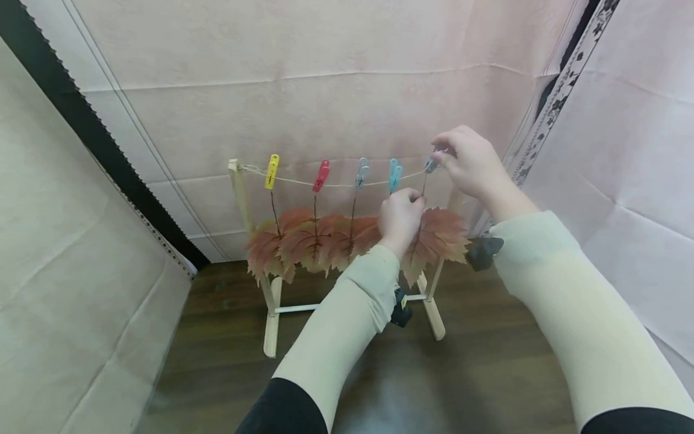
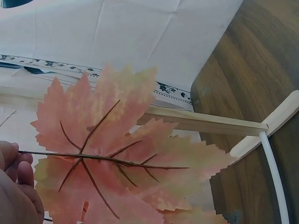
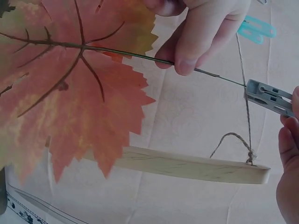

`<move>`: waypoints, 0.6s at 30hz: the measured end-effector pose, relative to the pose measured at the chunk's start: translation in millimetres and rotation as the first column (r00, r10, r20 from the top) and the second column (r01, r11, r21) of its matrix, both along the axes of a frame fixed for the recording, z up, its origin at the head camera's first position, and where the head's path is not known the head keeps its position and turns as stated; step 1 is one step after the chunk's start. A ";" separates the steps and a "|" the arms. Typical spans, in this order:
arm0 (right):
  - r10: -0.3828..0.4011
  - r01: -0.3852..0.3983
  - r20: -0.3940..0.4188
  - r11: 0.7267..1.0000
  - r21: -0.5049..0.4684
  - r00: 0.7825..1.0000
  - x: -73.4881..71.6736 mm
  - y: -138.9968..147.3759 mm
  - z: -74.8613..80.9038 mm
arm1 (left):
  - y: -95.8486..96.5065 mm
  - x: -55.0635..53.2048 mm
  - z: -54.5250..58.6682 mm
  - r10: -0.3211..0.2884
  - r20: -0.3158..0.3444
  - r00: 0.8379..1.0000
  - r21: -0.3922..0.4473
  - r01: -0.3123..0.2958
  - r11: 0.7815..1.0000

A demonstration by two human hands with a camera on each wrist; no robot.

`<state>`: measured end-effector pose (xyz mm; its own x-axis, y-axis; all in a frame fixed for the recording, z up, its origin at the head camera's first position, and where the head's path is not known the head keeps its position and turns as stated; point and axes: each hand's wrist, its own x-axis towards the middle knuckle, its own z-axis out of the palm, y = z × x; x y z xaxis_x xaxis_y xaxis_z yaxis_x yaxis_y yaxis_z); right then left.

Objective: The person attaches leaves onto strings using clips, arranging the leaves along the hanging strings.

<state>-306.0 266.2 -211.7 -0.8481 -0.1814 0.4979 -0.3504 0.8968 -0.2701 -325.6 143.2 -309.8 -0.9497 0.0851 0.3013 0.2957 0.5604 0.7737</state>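
My left hand pinches the thin stem of a red-orange artificial maple leaf between thumb and finger. The leaf spreads out below that hand, near the right post. Higher up, my right hand grips a grey-blue clothespin by its handle end. In the right wrist view the pin's nose sits at the string, and the tip of the stem reaches that same spot. Further left on the string, yellow, red, grey-blue and light blue clothespins stand clipped, with similar leaves below them.
The string runs between two posts of a wooden frame, tied at the right post with a loose end. A white crossbar joins its feet on a dark wood-grain surface. Pale cloth walls enclose the back and sides.
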 end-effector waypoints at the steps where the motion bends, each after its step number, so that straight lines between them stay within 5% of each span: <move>1: 0.003 -0.003 0.004 1.000 0.008 1.000 -0.3 -0.2 0.5 | -0.1 -0.5 -0.2 0.000 0.000 1.000 0.002 0.000 1.000; 18: 0.033 -0.051 0.131 0.989 0.139 0.991 -6.2 -5.2 12.0 | 1.4 -10.1 -6.9 -0.028 -0.021 0.999 0.021 0.029 0.999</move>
